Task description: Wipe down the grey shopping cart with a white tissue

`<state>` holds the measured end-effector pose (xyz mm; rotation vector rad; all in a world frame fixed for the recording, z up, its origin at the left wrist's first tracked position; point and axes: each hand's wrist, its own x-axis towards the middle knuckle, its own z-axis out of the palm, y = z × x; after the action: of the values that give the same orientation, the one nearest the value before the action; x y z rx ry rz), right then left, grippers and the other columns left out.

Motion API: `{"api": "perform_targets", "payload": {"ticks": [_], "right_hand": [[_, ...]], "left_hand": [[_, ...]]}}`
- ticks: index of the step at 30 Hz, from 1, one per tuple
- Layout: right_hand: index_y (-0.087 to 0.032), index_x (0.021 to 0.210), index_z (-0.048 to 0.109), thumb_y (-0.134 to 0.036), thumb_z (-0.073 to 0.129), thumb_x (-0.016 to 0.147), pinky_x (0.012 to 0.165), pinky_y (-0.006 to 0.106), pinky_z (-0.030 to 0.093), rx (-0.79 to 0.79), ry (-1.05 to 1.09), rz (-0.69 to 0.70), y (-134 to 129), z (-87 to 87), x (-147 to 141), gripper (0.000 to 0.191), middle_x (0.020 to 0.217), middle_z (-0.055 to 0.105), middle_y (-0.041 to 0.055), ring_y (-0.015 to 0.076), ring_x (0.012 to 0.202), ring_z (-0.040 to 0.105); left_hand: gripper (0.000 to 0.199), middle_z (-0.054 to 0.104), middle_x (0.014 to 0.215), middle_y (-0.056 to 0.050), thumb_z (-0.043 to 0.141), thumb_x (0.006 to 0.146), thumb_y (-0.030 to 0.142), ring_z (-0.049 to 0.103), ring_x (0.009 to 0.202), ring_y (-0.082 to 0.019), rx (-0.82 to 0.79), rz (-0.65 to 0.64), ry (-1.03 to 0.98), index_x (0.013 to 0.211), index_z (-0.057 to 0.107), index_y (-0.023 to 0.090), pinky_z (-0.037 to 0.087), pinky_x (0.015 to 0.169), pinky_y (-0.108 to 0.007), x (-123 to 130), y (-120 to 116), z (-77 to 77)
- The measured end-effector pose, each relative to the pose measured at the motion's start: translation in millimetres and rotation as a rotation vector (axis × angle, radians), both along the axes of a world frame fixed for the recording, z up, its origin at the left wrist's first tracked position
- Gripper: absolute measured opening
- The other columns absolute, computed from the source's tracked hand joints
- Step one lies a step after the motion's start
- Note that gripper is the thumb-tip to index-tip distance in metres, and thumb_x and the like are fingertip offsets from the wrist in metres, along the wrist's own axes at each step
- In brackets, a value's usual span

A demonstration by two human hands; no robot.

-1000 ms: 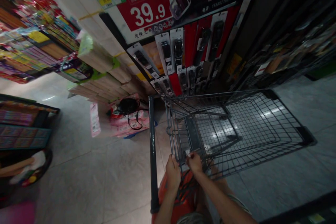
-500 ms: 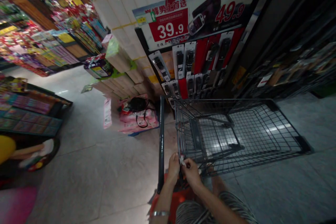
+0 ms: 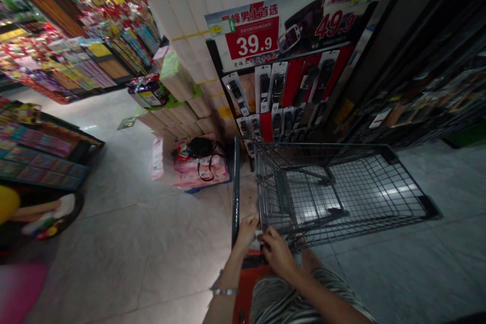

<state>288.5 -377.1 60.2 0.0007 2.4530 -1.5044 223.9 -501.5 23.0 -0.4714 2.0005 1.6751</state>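
Note:
My left hand (image 3: 246,230) and my right hand (image 3: 275,249) are close together at the near rear corner of a wire shopping cart (image 3: 398,146). Both have their fingers closed around a small whitish item (image 3: 259,233), mostly hidden and too small to name. The dark cart handle (image 3: 236,187) runs just left of my hands, and I cannot tell whether they touch the cart frame. No goods show in the cart's wire basket. Below my forearms is a red-orange object (image 3: 245,288), partly covered by my striped clothing.
Beyond the cart stands a belt display rack (image 3: 268,91) under a price sign (image 3: 250,38). Beside it are stacked paper packs (image 3: 178,73) and pink packages with a black bag (image 3: 200,147). A shelf (image 3: 41,157) and a person's leg (image 3: 41,212) are at left.
My view has shifted slightly. My hands stay together at the cart's rear corner, with small finger movements; the whitish item between them now sits lower relative to my left fingers.

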Motion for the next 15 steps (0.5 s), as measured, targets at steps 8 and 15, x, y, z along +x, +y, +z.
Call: {"api": "perform_targets", "payload": {"ticks": [8, 15], "right_hand": [[-0.020, 0.096, 0.071, -0.005, 0.046, 0.079, 0.081, 0.024, 0.044, 0.138, -0.008, 0.090, 2.1, 2.9, -52.4, 0.034, 0.096, 0.055, 0.0047, 0.0144, 0.084, 0.059], [-0.020, 0.098, 0.072, 0.000, 0.047, 0.073, 0.086, 0.025, 0.044, 0.111, 0.017, 0.176, 3.4, 5.6, -6.9, 0.041, 0.100, 0.057, 0.0063, 0.0158, 0.094, 0.059]], "left_hand": [[0.034, 0.064, 0.094, -0.003, 0.052, 0.092, 0.046, 0.062, 0.080, -0.014, 0.098, 0.083, -0.065, 0.102, 0.060, 0.014, 0.054, 0.074, -0.034, 19.0, -5.8, 0.5], [0.033, 0.064, 0.098, -0.004, 0.055, 0.091, 0.043, 0.062, 0.083, -0.014, 0.108, 0.056, -0.039, 0.105, 0.060, 0.015, 0.055, 0.074, -0.034, 15.3, -4.2, 1.9]]}}
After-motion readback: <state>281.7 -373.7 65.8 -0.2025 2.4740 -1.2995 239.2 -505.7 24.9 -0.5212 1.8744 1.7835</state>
